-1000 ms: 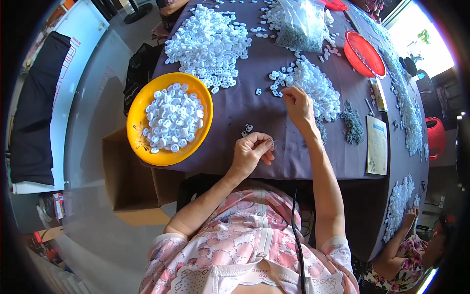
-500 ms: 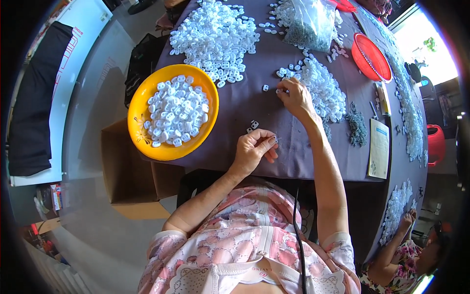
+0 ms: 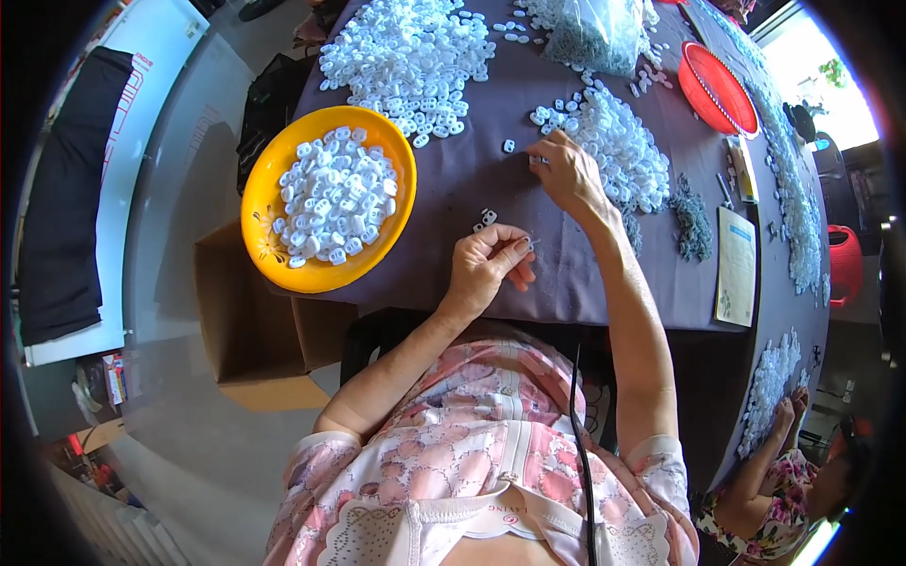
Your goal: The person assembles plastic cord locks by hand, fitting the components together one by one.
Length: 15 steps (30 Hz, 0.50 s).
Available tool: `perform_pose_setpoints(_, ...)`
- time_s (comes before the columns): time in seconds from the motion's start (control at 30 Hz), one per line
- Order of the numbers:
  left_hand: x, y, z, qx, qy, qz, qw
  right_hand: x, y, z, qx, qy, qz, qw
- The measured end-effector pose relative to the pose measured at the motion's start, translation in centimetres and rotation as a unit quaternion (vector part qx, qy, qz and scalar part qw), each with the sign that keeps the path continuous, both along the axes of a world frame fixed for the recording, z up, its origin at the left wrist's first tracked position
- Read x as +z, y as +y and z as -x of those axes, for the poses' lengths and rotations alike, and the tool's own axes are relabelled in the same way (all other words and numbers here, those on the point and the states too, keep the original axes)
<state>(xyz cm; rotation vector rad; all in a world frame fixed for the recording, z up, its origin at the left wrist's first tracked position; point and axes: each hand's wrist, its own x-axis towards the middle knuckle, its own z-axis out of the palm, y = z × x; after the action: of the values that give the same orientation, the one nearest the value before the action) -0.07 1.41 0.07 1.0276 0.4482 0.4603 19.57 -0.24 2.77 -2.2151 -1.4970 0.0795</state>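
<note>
My left hand (image 3: 489, 268) is closed in a pinch near the table's front edge. A small pale bit (image 3: 528, 243) shows at its fingertips, too small to name. Just beyond it lie a few white two-holed plastic pieces (image 3: 486, 218). My right hand (image 3: 570, 174) reaches farther out, thumb and fingers pinched on a small white plastic piece (image 3: 539, 160). It is beside the left edge of a heap of white plastic pieces (image 3: 618, 141). One single two-holed piece (image 3: 509, 146) lies left of its fingertips.
A yellow bowl (image 3: 260, 241) of white pieces stands left, with a larger heap (image 3: 406, 66) behind. Rightward are grey-green small parts (image 3: 694, 226), a booklet (image 3: 735, 269), a red basket (image 3: 708, 90) and a clear bag (image 3: 596, 38). Another person's hands (image 3: 791, 409) work at lower right.
The whole view has shifted slightly, so table things sit a little higher. My right hand has barely moved beside the heap; my left hand keeps its pinch.
</note>
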Motion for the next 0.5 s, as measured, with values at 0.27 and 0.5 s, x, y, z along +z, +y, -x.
perform_pose_setpoints(0.27, 0.2, -0.1, -0.4, 0.012, -0.007, 0.022, 1.000, 0.3, -2.9, 2.5, 0.058, -0.011, -0.111, 0.992)
perform_pose_setpoints(0.5, 0.1, -0.2, -0.1, 0.030, -0.013, 0.002, 0.999, 0.2, -4.0, 3.2, -0.001, 0.092, -0.118, 0.989)
